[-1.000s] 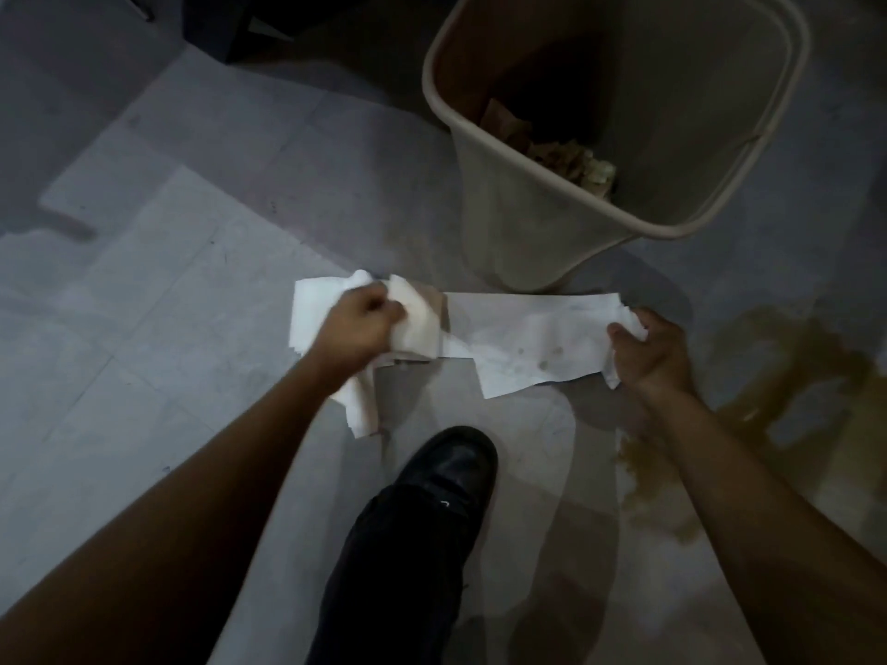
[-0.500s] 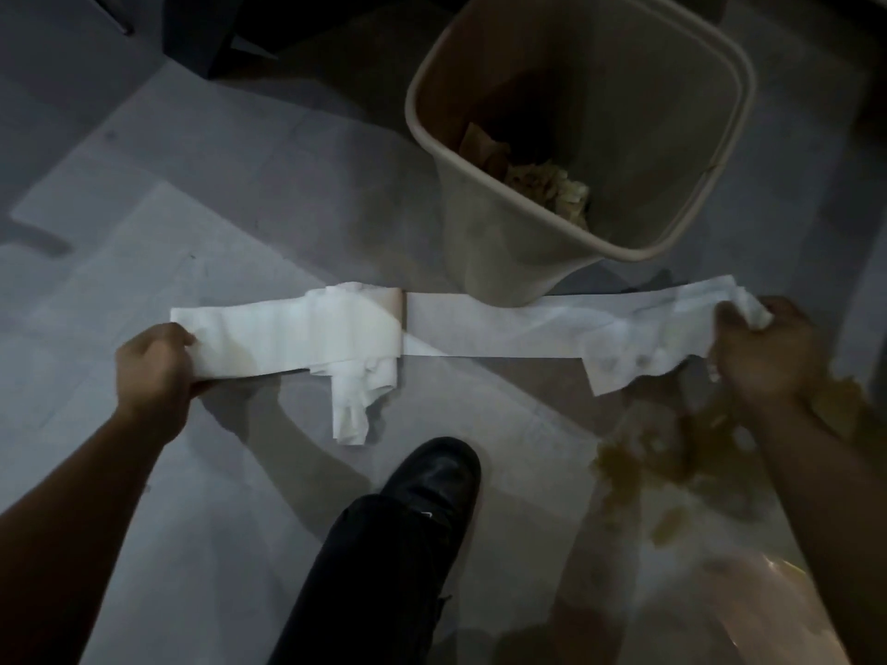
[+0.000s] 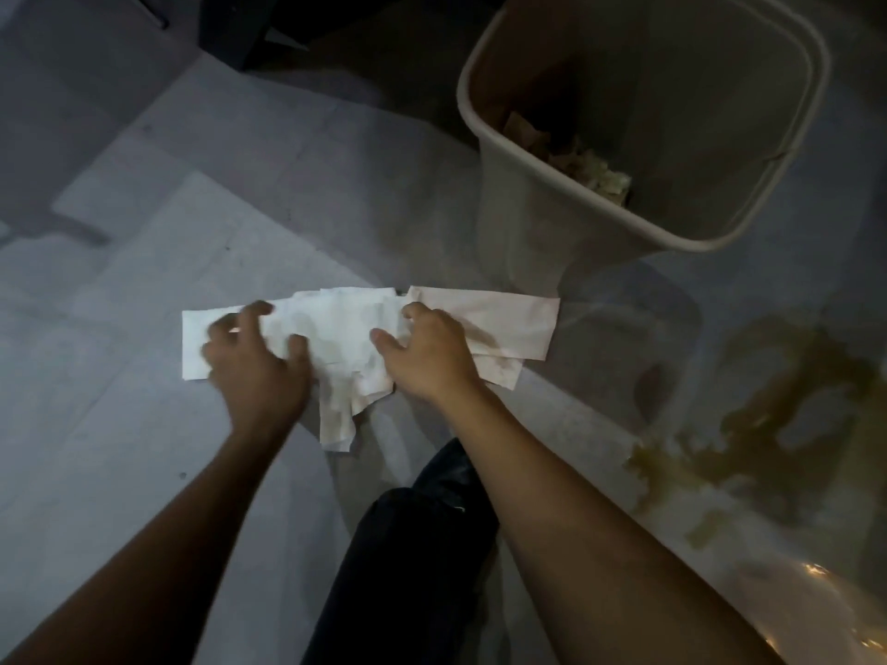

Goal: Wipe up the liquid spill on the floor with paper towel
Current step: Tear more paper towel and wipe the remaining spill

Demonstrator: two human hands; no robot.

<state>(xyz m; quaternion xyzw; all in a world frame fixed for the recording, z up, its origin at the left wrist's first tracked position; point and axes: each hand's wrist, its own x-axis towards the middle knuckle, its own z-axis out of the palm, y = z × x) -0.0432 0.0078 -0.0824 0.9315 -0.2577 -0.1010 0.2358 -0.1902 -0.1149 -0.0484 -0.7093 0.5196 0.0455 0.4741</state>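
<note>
A white paper towel [image 3: 345, 328], folded into a layered strip with faint stains, hangs in front of me above the grey floor, a loose tail dangling from its middle. My left hand [image 3: 254, 367], blurred, grips its left part with fingers curled over the top edge and thumb on the front. My right hand [image 3: 427, 357] grips the towel right of centre, and the right end sticks out past it. The yellow-brown liquid spill [image 3: 768, 415] spreads over the floor to the right, apart from the towel.
A beige waste bin [image 3: 528, 223] with crumpled paper inside stands at the upper right, just beyond the towel. My dark trouser leg and black shoe [image 3: 432, 520] are below the towel. Dark furniture [image 3: 249, 26] stands at the top left.
Both hands have come together from a wide stretch, folding the long strip into a shorter layered one. The right hand has moved left, away from the spill.
</note>
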